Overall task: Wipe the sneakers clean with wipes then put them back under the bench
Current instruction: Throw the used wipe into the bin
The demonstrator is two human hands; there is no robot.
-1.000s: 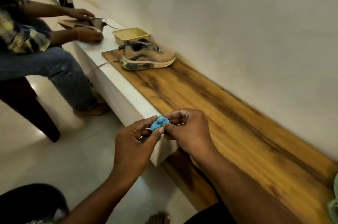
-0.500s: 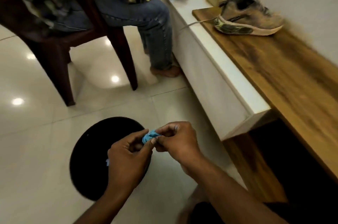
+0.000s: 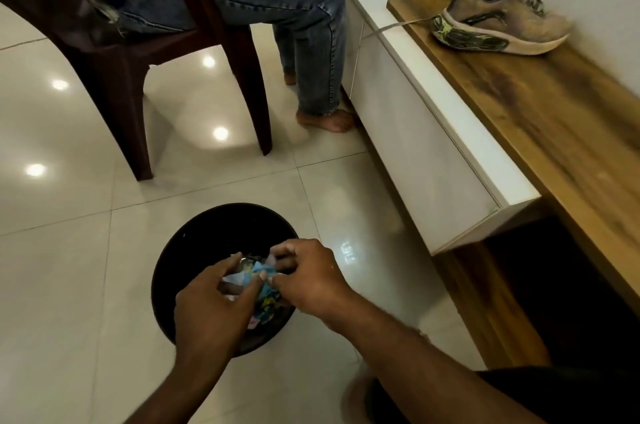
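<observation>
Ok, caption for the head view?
Both hands over the black bin, blue wipe between fingertips; sneaker on the bench.

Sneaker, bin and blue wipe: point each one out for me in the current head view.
sneaker (image 3: 498,13), head view, on the side of its tan upper.
bin (image 3: 207,233), head view, on its dark inner wall.
blue wipe (image 3: 259,270), head view, on the crumpled part between the hands.

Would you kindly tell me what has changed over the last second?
Both hands, left hand and right hand, carried the blue wipe from the bench down over the black bin, both pinching it. The sneaker stayed on the bench.
</observation>
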